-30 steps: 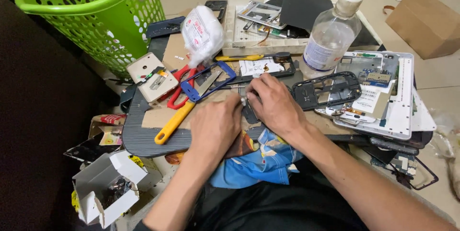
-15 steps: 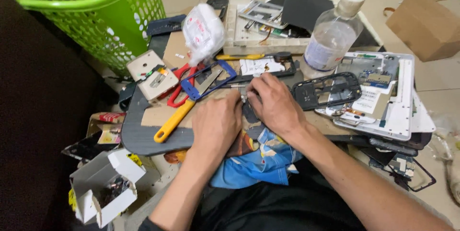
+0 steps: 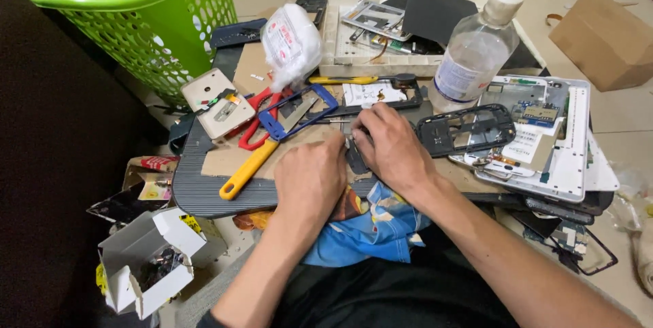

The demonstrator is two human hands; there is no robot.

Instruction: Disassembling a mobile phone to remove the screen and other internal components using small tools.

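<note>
My left hand (image 3: 311, 177) and my right hand (image 3: 391, 146) meet over a small dark phone part (image 3: 355, 159) on a brown cardboard sheet (image 3: 253, 69) that lies on a dark ribbed mat (image 3: 197, 188). Both hands curl around the part, and their fingers hide most of it. A thin metal tool (image 3: 333, 120) lies just beyond my fingertips; whether my right hand holds it I cannot tell. A black phone frame (image 3: 466, 128) rests right of my right hand. A yellow-handled tool (image 3: 248, 168) and red and blue-handled tools (image 3: 282, 113) lie to the left.
A green plastic basket (image 3: 139, 11) stands at back left. A white tray (image 3: 340, 42) of phone parts, a clear liquid bottle (image 3: 473, 56) and a white wad (image 3: 291, 42) sit behind. Opened white devices (image 3: 558, 144) pile up at right; a small open box (image 3: 146, 263) sits at front left.
</note>
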